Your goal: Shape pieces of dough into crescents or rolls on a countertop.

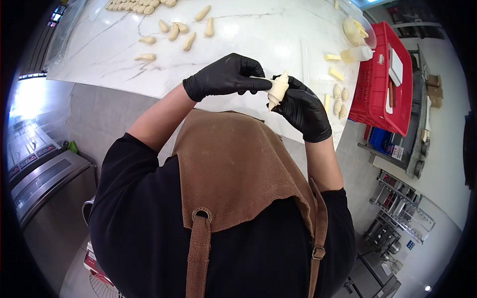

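Above the front part of the white marbled table (pixel 248 30), both black-gloved hands hold one pale dough roll (pixel 278 92), wound in layers with pointed ends. My left hand (pixel 226 75) pinches the dough's flap on the roll's left side. Around the right side of the roll my right hand (pixel 304 110) is closed, its fingers partly hidden behind the dough. Several small rolled dough pieces (pixel 338 102) lie on the table to the right. Close to them are pale yellow sticks (pixel 336 74) that look like butter.
Several teardrop-shaped dough pieces (pixel 189 41) lie at the far left, before rows of round dough pieces (pixel 141 6). A squeeze bottle (pixel 357 54) and a bowl (pixel 352 33) with yellow sticks stand far right. Beyond the table's right edge is a red crate (pixel 370 82).
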A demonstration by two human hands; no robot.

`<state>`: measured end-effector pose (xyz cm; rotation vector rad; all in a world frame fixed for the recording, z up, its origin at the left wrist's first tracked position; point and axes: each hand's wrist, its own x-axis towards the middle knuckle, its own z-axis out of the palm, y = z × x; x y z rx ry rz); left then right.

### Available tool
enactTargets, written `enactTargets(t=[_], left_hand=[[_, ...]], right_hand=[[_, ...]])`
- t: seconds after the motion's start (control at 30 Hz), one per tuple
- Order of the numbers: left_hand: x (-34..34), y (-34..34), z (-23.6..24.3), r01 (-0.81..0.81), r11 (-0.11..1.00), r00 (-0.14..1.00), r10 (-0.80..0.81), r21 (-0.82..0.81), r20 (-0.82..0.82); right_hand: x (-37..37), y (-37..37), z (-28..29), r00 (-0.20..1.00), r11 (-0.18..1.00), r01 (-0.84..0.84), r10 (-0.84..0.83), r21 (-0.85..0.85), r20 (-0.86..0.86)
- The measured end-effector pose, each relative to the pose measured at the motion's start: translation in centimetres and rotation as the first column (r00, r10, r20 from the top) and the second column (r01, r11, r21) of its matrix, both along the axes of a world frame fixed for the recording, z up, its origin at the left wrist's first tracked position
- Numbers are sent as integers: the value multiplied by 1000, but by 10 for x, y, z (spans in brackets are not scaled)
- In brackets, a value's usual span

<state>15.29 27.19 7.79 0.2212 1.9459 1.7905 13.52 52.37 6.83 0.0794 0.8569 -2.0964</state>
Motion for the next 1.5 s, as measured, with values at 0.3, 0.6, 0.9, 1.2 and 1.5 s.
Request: enactTargets(t=[0.3, 0.6, 0.9, 1.2, 1.5], left_hand=[[-2, -5, -8, 44, 987, 995, -57, 156, 77], [0, -9, -11, 0, 943, 996, -30, 332, 85], [1, 7, -10, -65, 981, 991, 85, 180, -104], [-1, 6, -14, -115, 903, 991, 78, 413, 106], [1, 11, -6, -153, 944, 988, 145, 293, 47]], right_hand=[[1, 0, -3, 1000, 1000, -6, 6, 10, 6], [4, 1, -5, 998, 992, 64, -65, -111, -4], [7, -8, 1, 984, 984, 176, -177, -35, -10], [7, -1, -7, 983, 984, 180, -180, -12, -20], [9, 4, -6, 985, 980, 170, -173, -106, -15]])
